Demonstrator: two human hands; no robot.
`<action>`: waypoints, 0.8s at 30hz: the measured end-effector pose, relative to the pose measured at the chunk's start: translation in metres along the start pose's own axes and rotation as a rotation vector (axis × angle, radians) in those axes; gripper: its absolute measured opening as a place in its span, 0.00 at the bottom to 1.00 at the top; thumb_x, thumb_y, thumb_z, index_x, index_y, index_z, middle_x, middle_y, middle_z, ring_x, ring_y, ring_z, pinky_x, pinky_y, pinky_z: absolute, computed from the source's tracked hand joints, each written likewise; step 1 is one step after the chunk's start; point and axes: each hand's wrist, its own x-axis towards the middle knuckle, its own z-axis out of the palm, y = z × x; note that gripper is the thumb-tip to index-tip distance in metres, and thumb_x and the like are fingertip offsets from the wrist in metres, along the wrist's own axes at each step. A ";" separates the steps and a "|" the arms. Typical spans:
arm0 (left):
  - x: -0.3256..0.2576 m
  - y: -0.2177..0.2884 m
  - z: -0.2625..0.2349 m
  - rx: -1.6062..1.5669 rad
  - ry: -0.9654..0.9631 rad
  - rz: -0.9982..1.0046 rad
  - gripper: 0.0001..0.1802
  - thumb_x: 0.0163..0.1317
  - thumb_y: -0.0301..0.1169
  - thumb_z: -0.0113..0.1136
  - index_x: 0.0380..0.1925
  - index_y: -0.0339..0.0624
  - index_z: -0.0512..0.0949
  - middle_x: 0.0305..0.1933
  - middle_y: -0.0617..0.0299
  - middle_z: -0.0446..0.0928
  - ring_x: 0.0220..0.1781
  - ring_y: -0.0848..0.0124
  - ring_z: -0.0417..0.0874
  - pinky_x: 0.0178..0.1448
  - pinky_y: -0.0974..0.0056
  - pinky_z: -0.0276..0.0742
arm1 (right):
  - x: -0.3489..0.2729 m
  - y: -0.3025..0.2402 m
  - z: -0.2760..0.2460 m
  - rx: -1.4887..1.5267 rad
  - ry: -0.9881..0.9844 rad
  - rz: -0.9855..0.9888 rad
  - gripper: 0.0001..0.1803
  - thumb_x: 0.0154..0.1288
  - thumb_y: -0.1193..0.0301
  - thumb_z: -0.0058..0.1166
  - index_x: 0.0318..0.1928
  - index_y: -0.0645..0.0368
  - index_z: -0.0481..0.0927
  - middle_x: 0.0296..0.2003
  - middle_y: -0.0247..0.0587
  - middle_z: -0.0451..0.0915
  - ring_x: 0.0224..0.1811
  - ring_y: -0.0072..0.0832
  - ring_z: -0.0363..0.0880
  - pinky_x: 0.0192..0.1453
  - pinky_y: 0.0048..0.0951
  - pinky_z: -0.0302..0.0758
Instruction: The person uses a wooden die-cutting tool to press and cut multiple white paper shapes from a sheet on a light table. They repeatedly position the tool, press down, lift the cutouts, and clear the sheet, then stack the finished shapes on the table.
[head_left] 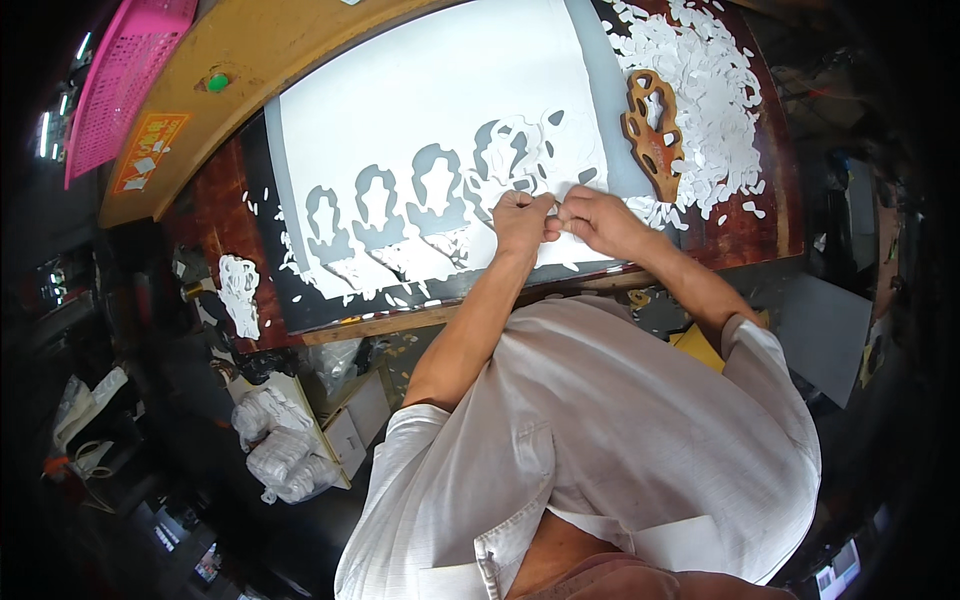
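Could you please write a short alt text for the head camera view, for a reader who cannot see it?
Both hands, left hand and right hand, pinch a piece at the edge of a large white sheet with a row of cut-out shapes. A carved wooden template lies to the right, among a pile of white offcuts on the dark table.

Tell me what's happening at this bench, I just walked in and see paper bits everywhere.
A person presses both hands, left hand and right hand, together on a large white sheet at its lower edge. A row of figure-shaped holes is cut along that edge. White paper scraps pile at the right, beside a carved wooden piece.
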 end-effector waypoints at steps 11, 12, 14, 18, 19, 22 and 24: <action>-0.001 0.014 -0.014 0.149 -0.199 -0.001 0.14 0.74 0.32 0.67 0.46 0.33 0.73 0.40 0.53 0.81 0.28 0.69 0.88 0.27 0.66 0.85 | -0.086 -0.032 -0.032 -0.014 -0.202 0.477 0.09 0.69 0.75 0.64 0.48 0.57 0.89 0.38 0.48 0.87 0.37 0.36 0.85 0.47 0.37 0.80; -0.004 0.012 -0.017 0.180 -0.218 0.060 0.14 0.74 0.32 0.65 0.47 0.34 0.74 0.41 0.53 0.81 0.28 0.68 0.88 0.27 0.67 0.85 | -0.080 -0.030 -0.037 -0.065 -0.021 0.528 0.10 0.68 0.74 0.65 0.49 0.58 0.89 0.39 0.49 0.88 0.38 0.38 0.86 0.48 0.38 0.81; -0.009 0.010 -0.020 0.275 -0.266 0.128 0.13 0.75 0.32 0.63 0.49 0.34 0.74 0.43 0.52 0.81 0.29 0.68 0.88 0.28 0.68 0.85 | -0.061 -0.025 -0.038 -0.422 0.177 0.098 0.30 0.63 0.71 0.70 0.67 0.56 0.83 0.61 0.52 0.84 0.64 0.49 0.81 0.70 0.46 0.76; -0.003 0.017 -0.025 0.322 -0.548 0.024 0.10 0.73 0.30 0.63 0.49 0.39 0.78 0.39 0.59 0.81 0.30 0.71 0.88 0.30 0.68 0.84 | -0.029 -0.019 -0.018 -0.554 -0.006 0.112 0.44 0.61 0.67 0.72 0.78 0.53 0.71 0.72 0.48 0.75 0.76 0.53 0.68 0.82 0.50 0.63; 0.001 0.020 -0.026 0.287 -0.581 -0.017 0.08 0.72 0.29 0.63 0.47 0.41 0.81 0.37 0.62 0.81 0.27 0.74 0.85 0.30 0.68 0.82 | -0.027 -0.016 -0.015 -0.602 -0.090 0.202 0.45 0.61 0.66 0.72 0.79 0.53 0.70 0.74 0.48 0.74 0.77 0.53 0.67 0.82 0.50 0.62; 0.016 0.034 -0.031 0.191 -0.670 -0.138 0.08 0.70 0.29 0.64 0.47 0.40 0.83 0.41 0.61 0.84 0.27 0.74 0.84 0.27 0.69 0.80 | -0.034 0.005 -0.012 -0.566 0.038 0.114 0.43 0.64 0.67 0.70 0.79 0.53 0.70 0.73 0.48 0.75 0.77 0.55 0.65 0.82 0.51 0.63; 0.021 0.036 -0.031 0.147 -0.750 -0.099 0.08 0.70 0.28 0.63 0.47 0.40 0.84 0.46 0.62 0.88 0.24 0.76 0.81 0.27 0.70 0.78 | -0.042 0.024 -0.007 -0.600 0.093 0.055 0.37 0.66 0.67 0.68 0.75 0.53 0.75 0.69 0.48 0.79 0.74 0.52 0.70 0.80 0.49 0.66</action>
